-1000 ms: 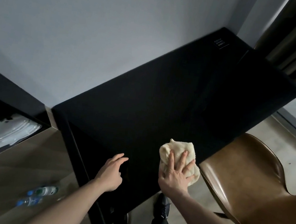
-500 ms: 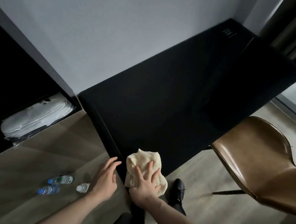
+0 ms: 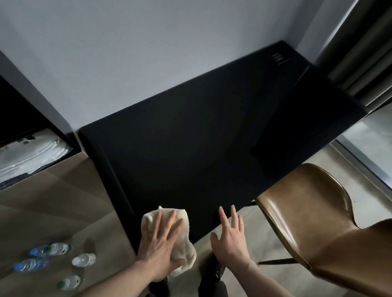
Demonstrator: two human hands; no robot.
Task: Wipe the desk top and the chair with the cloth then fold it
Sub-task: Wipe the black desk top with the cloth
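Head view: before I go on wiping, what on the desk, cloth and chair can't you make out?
- Desk top: too dark to tell dust or wiped patches.
- Cloth: largely covered by the left hand; its underside is hidden.
- Chair: backrest cut off by the right edge; legs mostly hidden under the seat.
- Small panel at the desk's far corner: too small to read.
- Right hand: contact with the desk unclear.

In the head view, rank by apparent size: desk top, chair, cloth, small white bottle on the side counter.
1. desk top
2. chair, cut off at the frame edge
3. cloth, partly under the left hand
4. small white bottle
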